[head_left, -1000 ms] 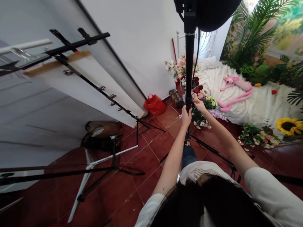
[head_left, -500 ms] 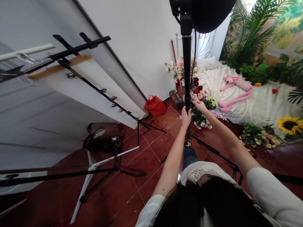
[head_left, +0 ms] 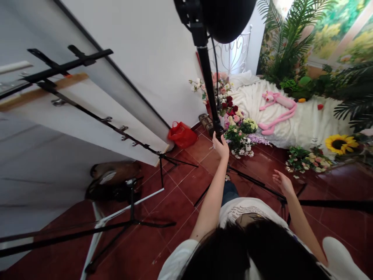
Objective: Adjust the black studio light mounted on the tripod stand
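Note:
A black light stand (head_left: pixel 209 81) rises in front of me, tilted to the left, with a large black lamp head (head_left: pixel 229 17) at its top and a cable hanging beside the pole. My left hand (head_left: pixel 220 146) is closed round the lower pole, just under its dark collar. Away from the stand, my right hand (head_left: pixel 284 182) hovers low on the right with nothing in it, its fingers loosely apart. The stand's legs spread over the floor near my feet.
Artificial flowers (head_left: pixel 237 124) cluster right behind the pole. Beyond lie a white fur blanket (head_left: pixel 309 120), a pink plush toy (head_left: pixel 281 103) and a sunflower (head_left: pixel 340 144). A red bag (head_left: pixel 182 135) sits by the wall. Clamped boards (head_left: pixel 116 128) and tripod legs (head_left: pixel 136 221) fill the left side.
My right hand has let go of the pole and moved right and down. The left hand stays on the pole, which now leans to the left. The view has shifted slightly right.

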Available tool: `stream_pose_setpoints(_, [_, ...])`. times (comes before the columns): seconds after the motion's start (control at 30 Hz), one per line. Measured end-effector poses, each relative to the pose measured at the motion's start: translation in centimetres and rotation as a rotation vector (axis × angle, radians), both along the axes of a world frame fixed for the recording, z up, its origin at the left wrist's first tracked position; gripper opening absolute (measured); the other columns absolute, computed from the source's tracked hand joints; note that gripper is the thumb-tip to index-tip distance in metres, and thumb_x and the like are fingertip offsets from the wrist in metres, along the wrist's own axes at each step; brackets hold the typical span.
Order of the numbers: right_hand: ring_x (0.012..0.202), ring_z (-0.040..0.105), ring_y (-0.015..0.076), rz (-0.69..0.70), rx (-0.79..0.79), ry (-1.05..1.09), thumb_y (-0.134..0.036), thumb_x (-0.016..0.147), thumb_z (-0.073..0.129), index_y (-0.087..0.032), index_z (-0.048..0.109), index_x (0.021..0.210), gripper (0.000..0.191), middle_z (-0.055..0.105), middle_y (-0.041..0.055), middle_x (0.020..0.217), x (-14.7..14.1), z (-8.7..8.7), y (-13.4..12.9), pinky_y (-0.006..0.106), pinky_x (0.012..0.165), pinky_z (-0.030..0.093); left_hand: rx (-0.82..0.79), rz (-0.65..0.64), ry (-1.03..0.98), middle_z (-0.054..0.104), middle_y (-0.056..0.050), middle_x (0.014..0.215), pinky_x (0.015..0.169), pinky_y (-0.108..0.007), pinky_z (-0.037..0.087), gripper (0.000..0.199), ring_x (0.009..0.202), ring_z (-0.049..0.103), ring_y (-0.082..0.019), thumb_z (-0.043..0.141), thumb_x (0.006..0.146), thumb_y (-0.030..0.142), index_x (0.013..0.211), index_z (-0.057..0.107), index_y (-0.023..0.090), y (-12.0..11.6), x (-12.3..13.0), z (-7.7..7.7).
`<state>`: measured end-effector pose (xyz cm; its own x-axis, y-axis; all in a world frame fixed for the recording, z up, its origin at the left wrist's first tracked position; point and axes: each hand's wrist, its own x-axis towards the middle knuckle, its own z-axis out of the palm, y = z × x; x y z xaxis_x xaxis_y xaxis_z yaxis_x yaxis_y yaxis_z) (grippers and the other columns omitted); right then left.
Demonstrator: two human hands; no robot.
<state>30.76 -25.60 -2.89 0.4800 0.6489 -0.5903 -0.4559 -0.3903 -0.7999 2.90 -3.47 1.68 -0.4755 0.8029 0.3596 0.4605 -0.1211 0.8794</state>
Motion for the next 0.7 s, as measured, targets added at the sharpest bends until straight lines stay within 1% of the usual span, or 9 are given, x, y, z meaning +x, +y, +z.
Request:
stream_pose_setpoints(0.13, [0.053, 0.067, 0.0076, -0.340, -0.021, 0.117, -0.020, 0.081, 0.057, -0.024, 0.068, 0.083, 0.012, 0.070, -0.0003, 0.067, 2.6, -0.8, -4.9, 0.016, 0.056, 0.059, -0.154, 0.122, -0.104, 0.036, -0.030, 0.154, 0.125, -0.047, 0.027, 0.057, 0.151, 0.035, -0.030, 0.048, 0.094, 0.020, 0.148, 0.033, 0.007, -2.9, 3.6, -2.7])
stream_pose_setpoints(0.17, [0.050, 0.065, 0.0069, -0.403, 0.002, 0.142, -0.018, 0.081, 0.055, -0.024, 0.067, 0.080, 0.013, 0.069, -0.0010, 0.065, 3.1, -0.8, -5.6, 0.016, 0.054, 0.059, -0.221, 0.107, -0.137, 0.033, -0.032, 0.153, 0.124, -0.049, 0.028, 0.060, 0.151, 0.033, -0.031, 0.050, 0.091, 0.015, 0.147, 0.032, 0.004, -3.8, 4.8, -3.6])
stream_pose_setpoints(0.23, [0.044, 0.061, 0.0062, -0.492, 0.073, 0.174, -0.017, 0.080, 0.054, -0.025, 0.064, 0.076, 0.014, 0.065, -0.0026, 0.060, 3.9, -0.4, -6.7, 0.016, 0.051, 0.058, -0.342, 0.001, -0.174, 0.035, -0.035, 0.150, 0.120, -0.048, 0.034, 0.062, 0.148, 0.038, -0.033, 0.054, 0.085, 0.010, 0.143, 0.035, 0.002, -5.6, 7.6, -5.2])
stream_pose_setpoints(0.3, [0.040, 0.058, 0.0065, -0.537, 0.154, 0.175, -0.017, 0.079, 0.056, -0.026, 0.062, 0.074, 0.013, 0.062, -0.0044, 0.056, 4.4, 0.3, -7.7, 0.016, 0.048, 0.058, -0.428, -0.202, -0.200, 0.047, -0.031, 0.142, 0.113, -0.045, 0.044, 0.052, 0.137, 0.052, -0.030, 0.056, 0.084, 0.008, 0.135, 0.044, 0.005, -7.4, 10.8, -6.2])
stream_pose_setpoints(0.37, [0.040, 0.056, 0.0066, -0.573, 0.217, 0.183, -0.018, 0.079, 0.058, -0.026, 0.063, 0.075, 0.010, 0.061, -0.0056, 0.054, 4.7, 1.3, -8.9, 0.017, 0.048, 0.057, -0.506, -0.482, -0.248, 0.064, -0.022, 0.124, 0.101, -0.040, 0.053, 0.034, 0.115, 0.067, -0.023, 0.053, 0.089, 0.013, 0.122, 0.052, 0.010, -9.1, 14.2, -6.6])
stream_pose_setpoints(0.43, [0.041, 0.056, 0.0061, -0.620, 0.260, 0.236, -0.018, 0.078, 0.061, -0.026, 0.064, 0.077, 0.009, 0.061, -0.0064, 0.054, 4.8, 2.3, -10.3, 0.017, 0.050, 0.057, -0.566, -0.784, -0.298, 0.073, -0.012, 0.100, 0.091, -0.037, 0.057, 0.019, 0.089, 0.073, -0.017, 0.048, 0.095, 0.021, 0.111, 0.057, 0.014, -10.8, 17.8, -6.3])
stream_pose_setpoints(0.5, [0.044, 0.058, 0.0059, -0.668, 0.321, 0.325, -0.016, 0.079, 0.061, -0.025, 0.064, 0.078, 0.009, 0.061, -0.0069, 0.055, 4.8, 3.5, -12.0, 0.017, 0.053, 0.057, -0.572, -1.039, -0.329, 0.074, -0.007, 0.085, 0.085, -0.034, 0.058, 0.019, 0.076, 0.071, -0.014, 0.047, 0.099, 0.030, 0.102, 0.058, 0.015, -12.6, 21.4, -5.6])
stream_pose_setpoints(0.6, [0.048, 0.059, 0.0058, -0.741, 0.469, 0.497, -0.013, 0.082, 0.057, -0.023, 0.065, 0.080, 0.013, 0.060, -0.0068, 0.056, 5.0, 5.1, -14.6, 0.017, 0.055, 0.056, -0.517, -1.309, -0.330, 0.074, -0.007, 0.084, 0.086, -0.033, 0.057, 0.026, 0.077, 0.071, -0.014, 0.051, 0.098, 0.040, 0.098, 0.060, 0.015, -15.5, 26.5, -3.7])
stream_pose_setpoints(0.7, [0.051, 0.059, 0.0062, -0.753, 0.640, 0.577, -0.012, 0.084, 0.054, -0.023, 0.064, 0.082, 0.016, 0.059, -0.0065, 0.059, 5.4, 6.7, -17.1, 0.017, 0.055, 0.054, -0.436, -1.540, -0.293, 0.075, -0.009, 0.096, 0.093, -0.034, 0.055, 0.031, 0.092, 0.072, -0.016, 0.050, 0.098, 0.044, 0.102, 0.062, 0.016, -18.9, 31.2, -1.3])
